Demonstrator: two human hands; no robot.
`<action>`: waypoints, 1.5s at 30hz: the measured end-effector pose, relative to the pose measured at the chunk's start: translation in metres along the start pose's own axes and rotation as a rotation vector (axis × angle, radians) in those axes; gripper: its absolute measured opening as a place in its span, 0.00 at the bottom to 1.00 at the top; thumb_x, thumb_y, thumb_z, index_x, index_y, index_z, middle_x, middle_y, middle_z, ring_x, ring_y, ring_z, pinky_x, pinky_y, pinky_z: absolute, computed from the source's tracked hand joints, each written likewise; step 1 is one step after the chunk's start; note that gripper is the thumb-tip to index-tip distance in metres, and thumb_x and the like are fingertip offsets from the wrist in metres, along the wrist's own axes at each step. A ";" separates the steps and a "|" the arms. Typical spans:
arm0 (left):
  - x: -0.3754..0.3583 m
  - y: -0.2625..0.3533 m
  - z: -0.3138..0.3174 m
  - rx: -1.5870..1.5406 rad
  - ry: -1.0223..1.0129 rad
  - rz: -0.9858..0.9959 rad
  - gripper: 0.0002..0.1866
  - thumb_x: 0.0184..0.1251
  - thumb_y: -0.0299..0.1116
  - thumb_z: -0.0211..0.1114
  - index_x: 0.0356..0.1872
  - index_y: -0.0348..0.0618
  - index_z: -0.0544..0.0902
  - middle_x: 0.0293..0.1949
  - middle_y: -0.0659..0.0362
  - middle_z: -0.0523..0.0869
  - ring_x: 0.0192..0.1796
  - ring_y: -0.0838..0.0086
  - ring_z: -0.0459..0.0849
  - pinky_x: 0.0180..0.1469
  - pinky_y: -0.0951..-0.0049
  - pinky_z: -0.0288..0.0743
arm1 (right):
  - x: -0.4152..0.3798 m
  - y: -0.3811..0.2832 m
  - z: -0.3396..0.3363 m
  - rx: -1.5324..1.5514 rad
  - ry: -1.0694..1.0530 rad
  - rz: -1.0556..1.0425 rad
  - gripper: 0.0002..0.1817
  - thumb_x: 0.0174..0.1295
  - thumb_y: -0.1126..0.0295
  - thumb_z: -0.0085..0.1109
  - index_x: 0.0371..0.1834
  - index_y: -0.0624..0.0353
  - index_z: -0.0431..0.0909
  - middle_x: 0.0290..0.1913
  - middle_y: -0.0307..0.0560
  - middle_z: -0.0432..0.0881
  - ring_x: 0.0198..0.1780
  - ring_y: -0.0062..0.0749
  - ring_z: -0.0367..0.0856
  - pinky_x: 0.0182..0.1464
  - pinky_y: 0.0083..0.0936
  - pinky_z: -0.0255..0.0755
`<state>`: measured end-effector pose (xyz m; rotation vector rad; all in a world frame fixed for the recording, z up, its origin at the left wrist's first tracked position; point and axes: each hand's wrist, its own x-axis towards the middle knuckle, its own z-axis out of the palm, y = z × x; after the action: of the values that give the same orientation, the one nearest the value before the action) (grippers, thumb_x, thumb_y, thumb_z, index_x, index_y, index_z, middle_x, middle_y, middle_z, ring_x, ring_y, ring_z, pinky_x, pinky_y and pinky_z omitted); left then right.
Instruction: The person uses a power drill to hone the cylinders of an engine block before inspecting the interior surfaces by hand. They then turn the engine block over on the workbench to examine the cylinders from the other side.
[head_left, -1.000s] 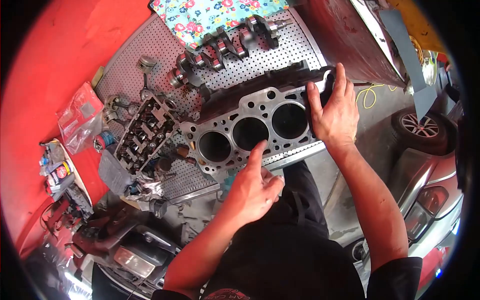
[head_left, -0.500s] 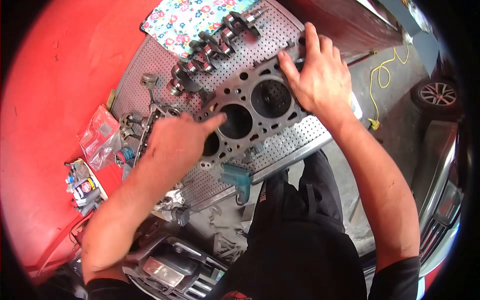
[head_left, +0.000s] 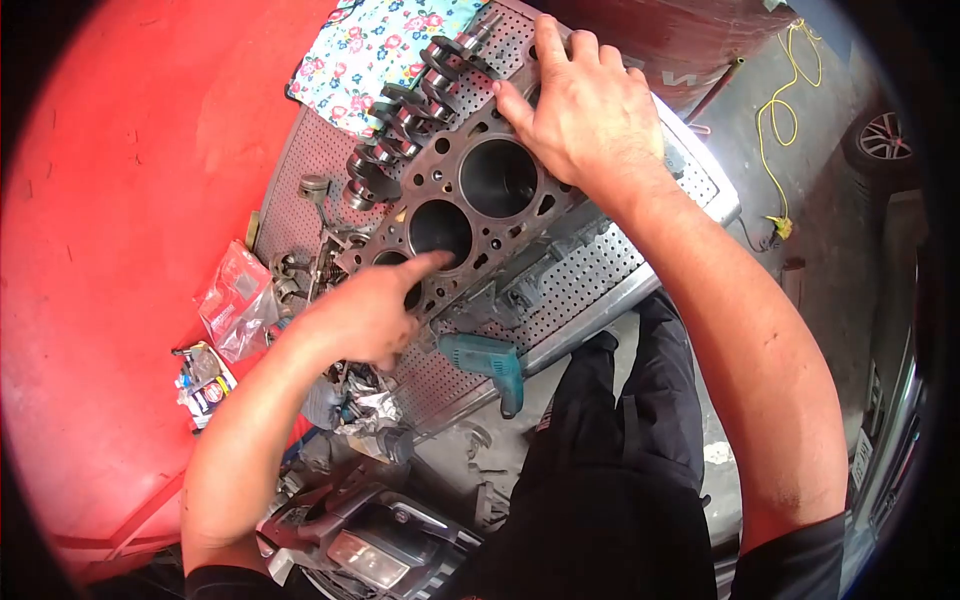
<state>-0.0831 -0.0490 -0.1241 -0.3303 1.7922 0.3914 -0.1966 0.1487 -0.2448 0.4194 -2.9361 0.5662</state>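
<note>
A metal engine block (head_left: 517, 228) with round cylinder bores lies on a perforated metal bench top (head_left: 585, 285). My left hand (head_left: 362, 318) holds nothing; its index finger stretches to the lower rim of the middle bore, while the other fingers are bent. My right hand (head_left: 595, 125) lies over the block's far right end with thumb and fingers apart. That end is partly hidden beneath it. Beyond the block rests a crankshaft (head_left: 408, 120). A teal power drill (head_left: 488, 360) is on the bench's near side, below the block.
A flowered cloth (head_left: 365, 60) covers the bench's back corner. Left of the block are a piston (head_left: 313, 187), other engine parts and a plastic bag (head_left: 240, 315). A car headlight (head_left: 365, 558) sits low at the left. A yellow cable (head_left: 775, 115) runs across the floor.
My left index finger has moved down along the middle bore's rim. The view has shifted, and more of the block's near side shows. My right hand stays on the block's end.
</note>
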 end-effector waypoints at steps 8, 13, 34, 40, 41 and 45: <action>0.029 0.000 -0.020 0.373 -0.046 0.036 0.36 0.70 0.30 0.66 0.80 0.49 0.70 0.44 0.40 0.91 0.43 0.56 0.93 0.45 0.59 0.87 | 0.001 0.000 -0.003 0.032 -0.051 0.015 0.40 0.71 0.42 0.58 0.76 0.61 0.67 0.60 0.57 0.80 0.63 0.52 0.81 0.64 0.50 0.75; -0.021 -0.098 0.004 -1.069 0.659 0.323 0.24 0.77 0.35 0.63 0.67 0.30 0.78 0.35 0.51 0.90 0.30 0.69 0.89 0.36 0.72 0.85 | 0.005 -0.001 -0.010 0.091 -0.111 0.029 0.39 0.73 0.43 0.55 0.78 0.60 0.65 0.61 0.58 0.80 0.64 0.53 0.79 0.65 0.52 0.73; 0.101 -0.061 0.080 -0.633 1.665 -0.142 0.38 0.71 0.52 0.67 0.75 0.40 0.68 0.65 0.44 0.82 0.72 0.50 0.72 0.72 0.40 0.62 | 0.002 -0.015 -0.017 0.061 -0.055 0.060 0.32 0.76 0.45 0.53 0.72 0.58 0.71 0.69 0.62 0.77 0.65 0.62 0.80 0.66 0.52 0.74; 0.069 -0.033 0.054 0.081 1.484 0.059 0.51 0.55 0.53 0.81 0.79 0.52 0.67 0.67 0.46 0.81 0.75 0.52 0.72 0.73 0.34 0.59 | 0.002 -0.011 -0.015 0.024 -0.046 0.018 0.33 0.76 0.42 0.50 0.70 0.59 0.72 0.67 0.64 0.78 0.63 0.65 0.81 0.65 0.52 0.74; 0.068 -0.028 0.045 0.225 1.487 0.021 0.50 0.56 0.53 0.81 0.79 0.53 0.67 0.66 0.48 0.81 0.74 0.54 0.73 0.73 0.35 0.60 | 0.003 -0.009 -0.015 0.035 -0.045 0.002 0.33 0.76 0.42 0.50 0.70 0.59 0.72 0.66 0.64 0.78 0.63 0.65 0.81 0.65 0.52 0.74; 0.067 -0.015 0.034 0.693 1.527 0.073 0.48 0.57 0.52 0.80 0.79 0.54 0.68 0.63 0.51 0.82 0.70 0.57 0.76 0.74 0.34 0.61 | 0.003 -0.001 -0.011 0.069 -0.033 0.005 0.35 0.74 0.40 0.49 0.69 0.60 0.72 0.67 0.66 0.78 0.64 0.65 0.81 0.66 0.53 0.74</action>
<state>-0.0638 -0.0493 -0.1983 -0.0031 3.2449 -0.6707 -0.1985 0.1512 -0.2337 0.4328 -2.9568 0.6686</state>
